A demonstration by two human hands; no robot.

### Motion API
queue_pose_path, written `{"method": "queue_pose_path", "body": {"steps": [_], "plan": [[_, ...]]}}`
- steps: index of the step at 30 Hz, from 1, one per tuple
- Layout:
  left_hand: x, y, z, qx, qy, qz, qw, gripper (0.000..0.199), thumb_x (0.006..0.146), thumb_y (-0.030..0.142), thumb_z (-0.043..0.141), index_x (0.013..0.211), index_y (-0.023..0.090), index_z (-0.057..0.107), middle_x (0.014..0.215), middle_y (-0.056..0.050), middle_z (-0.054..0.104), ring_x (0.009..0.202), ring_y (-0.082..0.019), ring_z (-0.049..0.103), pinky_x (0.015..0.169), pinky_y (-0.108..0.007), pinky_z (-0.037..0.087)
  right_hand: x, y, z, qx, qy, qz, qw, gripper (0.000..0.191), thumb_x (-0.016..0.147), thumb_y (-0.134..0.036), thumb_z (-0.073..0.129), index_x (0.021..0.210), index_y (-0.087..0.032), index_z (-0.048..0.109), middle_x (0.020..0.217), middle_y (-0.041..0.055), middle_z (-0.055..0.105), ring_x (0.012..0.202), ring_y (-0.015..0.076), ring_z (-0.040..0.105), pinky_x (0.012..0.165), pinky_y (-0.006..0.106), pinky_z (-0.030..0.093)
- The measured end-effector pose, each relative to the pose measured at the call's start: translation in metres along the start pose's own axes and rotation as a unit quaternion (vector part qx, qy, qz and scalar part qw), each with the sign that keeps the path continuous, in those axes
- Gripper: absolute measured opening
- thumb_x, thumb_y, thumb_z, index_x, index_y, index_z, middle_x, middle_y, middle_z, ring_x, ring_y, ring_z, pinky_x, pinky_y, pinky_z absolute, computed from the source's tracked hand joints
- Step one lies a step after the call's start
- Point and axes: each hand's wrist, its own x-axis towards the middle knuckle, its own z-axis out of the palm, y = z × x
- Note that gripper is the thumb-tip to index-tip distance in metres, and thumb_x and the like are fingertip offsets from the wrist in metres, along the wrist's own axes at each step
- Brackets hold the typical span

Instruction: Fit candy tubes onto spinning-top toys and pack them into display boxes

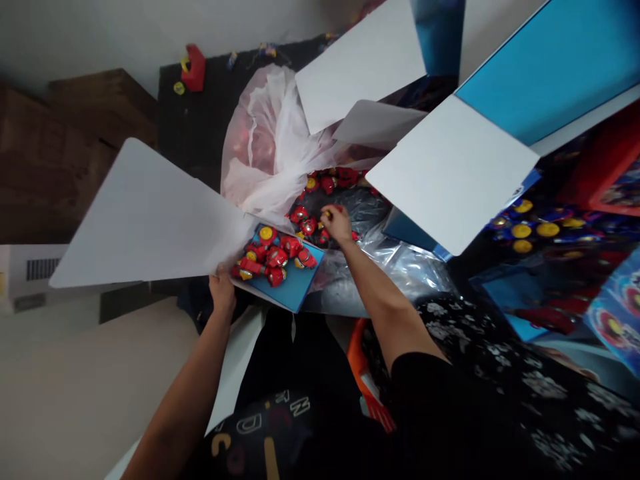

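Observation:
A blue-lined cardboard box (311,280) sits tilted in front of me, its large white flap (155,220) folded out to the left. Inside it lies a heap of small red and yellow toys (277,256). My left hand (221,290) is closed on the box's near left edge, below the flap. Beyond the box's right side, my right hand (339,223) is closed over a loose pile of the same toys (307,227). Its fingers pinch a small toy with a yellow part (327,215); most of that toy is hidden.
A translucent white bag (270,147) with red contents lies behind the pile. Clear plastic (410,267) spreads to the right. Open white-flapped boxes (455,167) stand at upper right, near blue and yellow toys (547,229). Brown cartons (45,153) are at left.

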Motion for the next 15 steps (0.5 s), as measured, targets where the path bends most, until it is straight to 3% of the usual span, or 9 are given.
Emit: {"method": "queue_pose_path", "body": {"steps": [3, 5, 7, 10, 12, 15], "plan": [[0.000, -0.004, 0.001, -0.001, 0.002, 0.007, 1.000, 0.039, 0.106, 0.039, 0.061, 0.132, 0.010, 0.068, 0.137, -0.017, 0.071, 0.135, -0.025, 0.066, 0.127, -0.044, 0.043, -0.027, -0.011, -0.029, 0.055, 0.086, -0.033, 0.994, 0.041, 0.106, -0.031, 0.038, 0.135, -0.018, 0.066, 0.137, 0.0168, 0.060, 0.139, 0.0265, 0.053, 0.120, 0.048, 0.048], [-0.001, -0.003, 0.002, -0.004, 0.004, 0.009, 1.000, 0.039, 0.107, 0.039, 0.060, 0.132, 0.010, 0.067, 0.138, -0.017, 0.071, 0.135, -0.025, 0.066, 0.127, -0.043, 0.043, -0.060, -0.030, -0.043, 0.092, 0.118, -0.098, 0.984, 0.037, 0.108, -0.034, 0.042, 0.132, -0.021, 0.067, 0.144, 0.0153, 0.056, 0.147, 0.0261, 0.048, 0.125, 0.049, 0.045], [-0.004, 0.000, 0.004, -0.009, 0.003, 0.007, 1.000, 0.039, 0.108, 0.039, 0.060, 0.131, 0.010, 0.067, 0.137, -0.017, 0.071, 0.134, -0.025, 0.067, 0.126, -0.046, 0.043, -0.100, -0.060, -0.047, 0.120, 0.116, -0.201, 0.965, 0.034, 0.108, -0.035, 0.049, 0.134, -0.026, 0.069, 0.151, 0.0126, 0.053, 0.150, 0.0263, 0.047, 0.124, 0.049, 0.048], [-0.007, 0.006, 0.007, -0.019, 0.003, 0.002, 1.000, 0.038, 0.107, 0.040, 0.064, 0.131, 0.010, 0.067, 0.136, -0.017, 0.071, 0.130, -0.026, 0.068, 0.125, -0.053, 0.045, -0.145, -0.112, -0.033, 0.111, 0.072, -0.319, 0.938, 0.040, 0.105, -0.037, 0.061, 0.145, -0.043, 0.065, 0.157, 0.0055, 0.054, 0.152, 0.0282, 0.049, 0.113, 0.047, 0.059], [-0.007, 0.008, 0.008, -0.025, 0.001, -0.002, 1.000, 0.039, 0.106, 0.041, 0.064, 0.130, 0.011, 0.067, 0.136, -0.016, 0.071, 0.129, -0.026, 0.069, 0.124, -0.056, 0.046, -0.150, -0.136, -0.020, 0.086, 0.047, -0.348, 0.933, 0.047, 0.104, -0.047, 0.065, 0.150, -0.049, 0.060, 0.163, 0.0026, 0.051, 0.158, 0.0304, 0.042, 0.111, 0.049, 0.060], [-0.005, 0.006, 0.008, -0.033, -0.010, -0.012, 0.999, 0.041, 0.107, 0.043, 0.062, 0.130, 0.010, 0.066, 0.133, -0.016, 0.072, 0.126, -0.025, 0.070, 0.123, -0.053, 0.048, -0.124, -0.129, -0.016, 0.100, 0.086, -0.312, 0.941, 0.055, 0.107, -0.056, 0.055, 0.158, -0.037, 0.055, 0.166, 0.0087, 0.047, 0.160, 0.0277, 0.038, 0.125, 0.051, 0.048]]}}
